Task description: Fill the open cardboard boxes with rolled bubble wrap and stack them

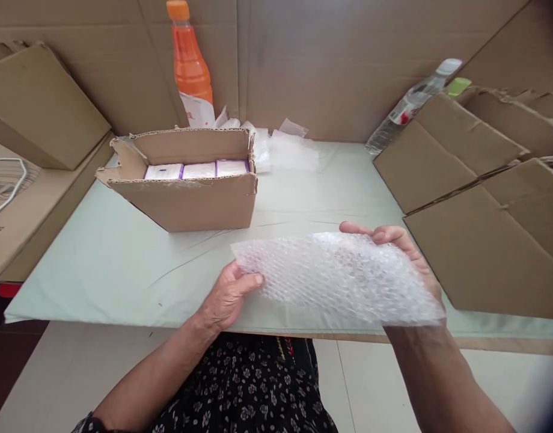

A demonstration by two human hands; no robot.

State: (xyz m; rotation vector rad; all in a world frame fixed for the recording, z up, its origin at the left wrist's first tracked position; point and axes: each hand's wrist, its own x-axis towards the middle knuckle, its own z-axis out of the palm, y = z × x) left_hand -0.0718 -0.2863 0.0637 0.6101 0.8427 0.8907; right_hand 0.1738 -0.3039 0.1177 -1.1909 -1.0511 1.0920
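The left hand (229,294) has the near left end of the bubble wrap (335,276) pinched, and from my seat I see its thumb lying on top. The right hand (405,249) holds the other end from behind, its digits showing past the far edge while the sheet hides much of the palm. The wrap is stretched between the two, above the front edge of the table (335,192); whether anything is tucked inside it I can't tell.

Beyond it, to my left, I have an open box (204,204) with three white packs (199,171) in view, purple showing at their edges. Just right of the box lie some clear scraps (294,149), and behind it is an orange bottle (190,66). On my right, cartons (493,240) sit near the right hand, with a clear bottle (407,111) beside them. Far left, I make out another carton (37,108) and a white cord (15,187).
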